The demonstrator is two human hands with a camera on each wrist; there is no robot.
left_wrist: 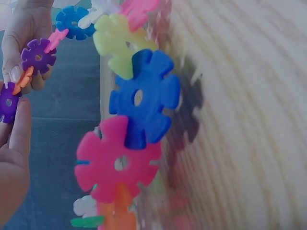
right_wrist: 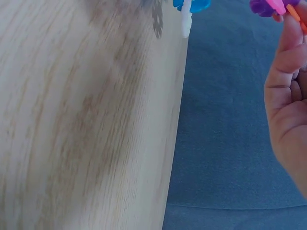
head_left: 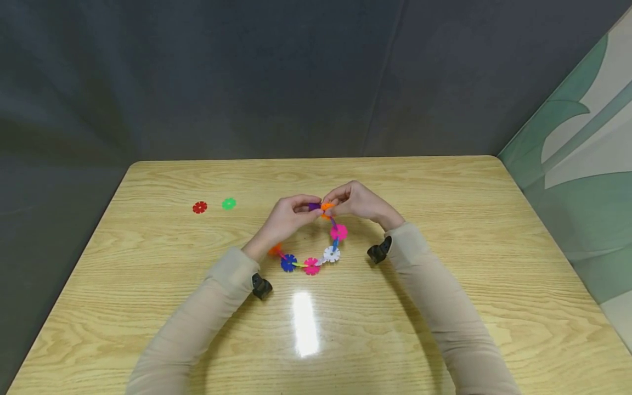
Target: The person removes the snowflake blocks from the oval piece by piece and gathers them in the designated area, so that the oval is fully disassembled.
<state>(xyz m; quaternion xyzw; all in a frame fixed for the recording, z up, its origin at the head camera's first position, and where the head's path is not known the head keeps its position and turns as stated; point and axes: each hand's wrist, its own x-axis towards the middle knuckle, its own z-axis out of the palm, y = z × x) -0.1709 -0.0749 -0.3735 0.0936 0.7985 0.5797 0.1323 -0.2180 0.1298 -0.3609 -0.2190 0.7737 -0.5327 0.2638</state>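
Over the middle of the table, my left hand (head_left: 290, 214) pinches a purple notched flower disc (left_wrist: 8, 101) between fingers and thumb. Close beside it, my right hand (head_left: 359, 201) pinches an orange flower disc (head_left: 327, 207), which meets the purple one. From the fingers hangs a curved chain of interlocked plastic flower discs, among them a pink disc (head_left: 338, 232), a white disc (head_left: 332, 254) and a dark blue disc (left_wrist: 145, 98). The chain's left end, with an orange disc (head_left: 275, 249), passes partly behind my left wrist in the head view.
A loose red flower disc (head_left: 199, 207) and a green one (head_left: 229, 203) lie at the back left of the wooden table (head_left: 148, 285). A dark curtain (head_left: 276, 82) hangs behind the far edge. Each wrist wears a small black camera (head_left: 379, 250).
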